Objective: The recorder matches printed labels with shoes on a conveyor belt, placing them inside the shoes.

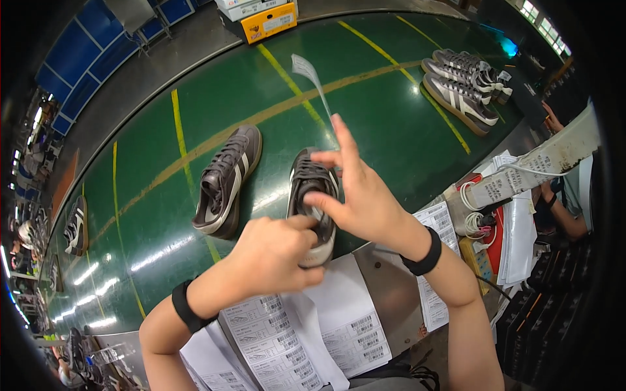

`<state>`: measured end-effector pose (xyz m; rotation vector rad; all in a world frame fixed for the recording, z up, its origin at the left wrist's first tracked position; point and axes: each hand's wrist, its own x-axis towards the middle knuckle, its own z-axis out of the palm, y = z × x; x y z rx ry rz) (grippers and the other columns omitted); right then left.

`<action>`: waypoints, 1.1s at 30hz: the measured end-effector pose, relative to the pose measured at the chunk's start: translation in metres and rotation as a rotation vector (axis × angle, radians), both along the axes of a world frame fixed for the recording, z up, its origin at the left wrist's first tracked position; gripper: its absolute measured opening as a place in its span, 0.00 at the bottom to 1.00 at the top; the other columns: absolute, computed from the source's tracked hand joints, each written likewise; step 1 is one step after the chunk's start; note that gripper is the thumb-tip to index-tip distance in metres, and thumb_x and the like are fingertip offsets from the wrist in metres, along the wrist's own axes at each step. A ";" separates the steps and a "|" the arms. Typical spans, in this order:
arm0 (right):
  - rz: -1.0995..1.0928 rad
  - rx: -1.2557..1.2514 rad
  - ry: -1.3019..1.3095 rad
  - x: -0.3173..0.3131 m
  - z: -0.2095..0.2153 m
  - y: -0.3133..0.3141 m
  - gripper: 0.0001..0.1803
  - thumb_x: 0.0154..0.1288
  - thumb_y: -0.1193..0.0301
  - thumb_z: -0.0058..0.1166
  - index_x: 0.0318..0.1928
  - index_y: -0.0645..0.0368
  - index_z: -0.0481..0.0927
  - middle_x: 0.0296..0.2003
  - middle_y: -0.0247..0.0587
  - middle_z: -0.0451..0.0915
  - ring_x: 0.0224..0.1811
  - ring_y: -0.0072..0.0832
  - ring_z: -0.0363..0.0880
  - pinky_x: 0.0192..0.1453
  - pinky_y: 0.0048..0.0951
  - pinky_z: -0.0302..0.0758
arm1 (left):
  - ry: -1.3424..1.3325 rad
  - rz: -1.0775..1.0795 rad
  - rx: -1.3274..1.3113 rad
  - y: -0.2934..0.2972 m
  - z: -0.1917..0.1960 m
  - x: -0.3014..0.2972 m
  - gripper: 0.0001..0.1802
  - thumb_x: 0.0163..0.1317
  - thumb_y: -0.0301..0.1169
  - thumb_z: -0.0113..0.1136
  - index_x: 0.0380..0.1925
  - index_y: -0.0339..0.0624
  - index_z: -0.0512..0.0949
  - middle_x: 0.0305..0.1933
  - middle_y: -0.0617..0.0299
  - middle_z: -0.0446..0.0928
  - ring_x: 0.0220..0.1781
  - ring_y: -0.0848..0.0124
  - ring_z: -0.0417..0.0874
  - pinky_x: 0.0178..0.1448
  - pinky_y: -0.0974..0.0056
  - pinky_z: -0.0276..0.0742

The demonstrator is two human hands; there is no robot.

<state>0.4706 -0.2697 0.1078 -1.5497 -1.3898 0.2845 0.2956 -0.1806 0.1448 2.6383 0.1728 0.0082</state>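
Dark shoe (312, 176) with pale heel sits mid-frame, toe toward top, under both hands. White label strip (304, 67), print too small to read, meets raised index fingertip of right hand (368, 199), thumb and index spread wide. Left hand (274, 253) bends in over shoe's opening, fingers curled (blurred; cannot tell what they hold). Matching shoe (228, 173) left of center; barcode sheets (267, 332) bottom center; yellow box (268, 25), labeled, top center.
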 end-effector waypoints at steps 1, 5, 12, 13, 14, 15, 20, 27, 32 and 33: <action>0.063 -0.101 -0.072 -0.004 0.005 -0.007 0.56 0.55 0.69 0.67 0.74 0.66 0.40 0.46 0.56 0.78 0.48 0.47 0.79 0.54 0.40 0.77 | 0.001 -0.004 -0.033 -0.008 0.009 -0.004 0.20 0.41 0.41 0.71 0.25 0.33 0.82 0.44 0.50 0.83 0.31 0.54 0.84 0.33 0.59 0.81; 0.199 -0.223 -0.215 -0.027 0.027 -0.027 0.55 0.52 0.70 0.69 0.73 0.69 0.47 0.46 0.56 0.78 0.44 0.46 0.80 0.51 0.39 0.78 | -0.031 -0.050 -0.165 -0.031 0.038 -0.022 0.21 0.42 0.43 0.72 0.19 0.36 0.76 0.42 0.52 0.83 0.22 0.57 0.81 0.24 0.61 0.77; 0.217 -0.170 -0.157 -0.030 0.017 -0.021 0.37 0.52 0.85 0.55 0.66 0.64 0.65 0.26 0.51 0.81 0.27 0.39 0.84 0.32 0.34 0.80 | -0.076 -0.167 -0.184 -0.042 0.046 -0.024 0.23 0.43 0.45 0.72 0.12 0.41 0.70 0.39 0.50 0.84 0.09 0.71 0.68 0.14 0.68 0.66; 0.229 -0.228 -0.060 -0.026 0.019 -0.018 0.36 0.52 0.86 0.53 0.65 0.64 0.65 0.24 0.50 0.80 0.27 0.37 0.84 0.32 0.31 0.79 | -0.067 -0.167 -0.196 -0.043 0.043 -0.025 0.23 0.43 0.45 0.72 0.12 0.41 0.70 0.39 0.50 0.84 0.09 0.71 0.68 0.14 0.68 0.66; 0.239 -0.286 0.036 -0.023 0.017 -0.014 0.35 0.52 0.87 0.51 0.64 0.63 0.65 0.22 0.48 0.80 0.27 0.35 0.84 0.32 0.29 0.78 | -0.077 -0.139 -0.194 -0.045 0.040 -0.027 0.23 0.43 0.45 0.73 0.12 0.42 0.70 0.38 0.50 0.84 0.08 0.71 0.68 0.14 0.69 0.66; 0.248 -0.236 0.203 -0.023 0.010 -0.010 0.33 0.53 0.87 0.49 0.63 0.64 0.66 0.18 0.44 0.79 0.23 0.26 0.81 0.31 0.23 0.74 | -0.087 -0.112 -0.189 -0.045 0.039 -0.026 0.24 0.43 0.45 0.73 0.12 0.42 0.70 0.38 0.49 0.84 0.08 0.71 0.68 0.13 0.69 0.66; 0.274 -0.376 0.444 -0.016 0.003 0.001 0.33 0.55 0.85 0.53 0.64 0.64 0.65 0.21 0.37 0.80 0.23 0.15 0.72 0.30 0.19 0.68 | -0.043 -0.150 -0.185 -0.042 0.030 -0.039 0.20 0.42 0.42 0.68 0.27 0.38 0.77 0.44 0.46 0.82 0.21 0.61 0.78 0.27 0.62 0.75; 0.260 -0.316 0.333 -0.013 0.011 -0.001 0.36 0.53 0.86 0.56 0.65 0.64 0.65 0.25 0.39 0.83 0.23 0.15 0.74 0.33 0.19 0.71 | -0.075 -0.138 -0.272 -0.037 0.044 -0.031 0.21 0.44 0.43 0.75 0.22 0.40 0.75 0.42 0.44 0.83 0.15 0.72 0.75 0.20 0.72 0.70; 0.146 0.013 -0.190 0.017 0.036 -0.002 0.39 0.51 0.86 0.57 0.67 0.62 0.66 0.31 0.44 0.85 0.29 0.25 0.85 0.40 0.21 0.77 | -0.215 0.071 -0.296 0.017 0.007 -0.064 0.32 0.45 0.36 0.76 0.50 0.38 0.73 0.64 0.36 0.70 0.45 0.65 0.83 0.41 0.66 0.77; 0.062 0.080 -0.297 0.026 0.034 0.004 0.39 0.53 0.85 0.57 0.68 0.62 0.64 0.32 0.46 0.86 0.31 0.28 0.86 0.40 0.24 0.78 | -0.162 0.266 -0.217 0.031 -0.003 -0.072 0.32 0.44 0.35 0.77 0.50 0.39 0.74 0.65 0.40 0.69 0.49 0.62 0.83 0.43 0.64 0.78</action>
